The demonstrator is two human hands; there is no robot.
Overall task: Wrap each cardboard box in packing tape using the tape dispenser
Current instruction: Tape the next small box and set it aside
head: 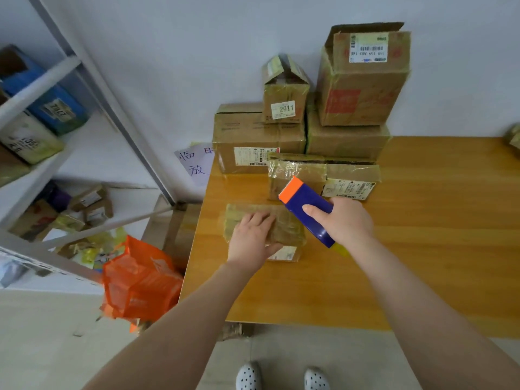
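A small flat cardboard box [284, 226], shiny with tape, lies on the wooden table [422, 249] near its left edge. My left hand [250, 237] rests flat on the box's top with the thumb hooked over its near edge. My right hand [343, 220] grips a blue tape dispenser [306, 206] with an orange toothed blade end, held tilted just above the box's right side. Behind it lies another taped box [323, 178] with a white label.
Stacked cardboard boxes [360, 80] stand against the wall at the table's back. A metal shelf rack [42, 136] with parcels is at the left. An orange bag [140, 280] sits on the floor by the table's left edge. A box corner [513, 139] shows at far right.
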